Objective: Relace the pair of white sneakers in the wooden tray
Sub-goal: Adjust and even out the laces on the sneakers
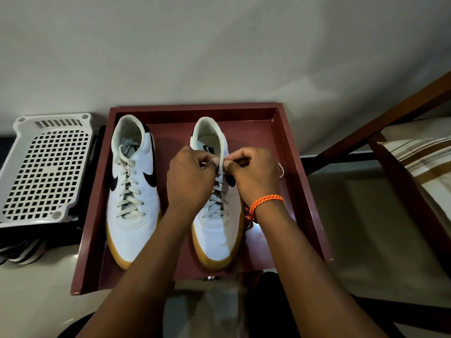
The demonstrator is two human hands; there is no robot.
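Pale floor and wall frame my view as both my hands, left hand [189, 178] and right hand [252, 173], pinch the soft, limp lace [220, 167] near its tip above the light right sneaker [217, 230], near the wooden tray [307, 191]'s right edge, beside the laced left sneaker [133, 191].

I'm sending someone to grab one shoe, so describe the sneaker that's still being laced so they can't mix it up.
Find the dark red wooden tray on the floor. Two white sneakers with black swooshes and tan soles sit inside; take the right-hand sneaker. Both hands pinch its lace at the top, while the left-hand sneaker is untouched.
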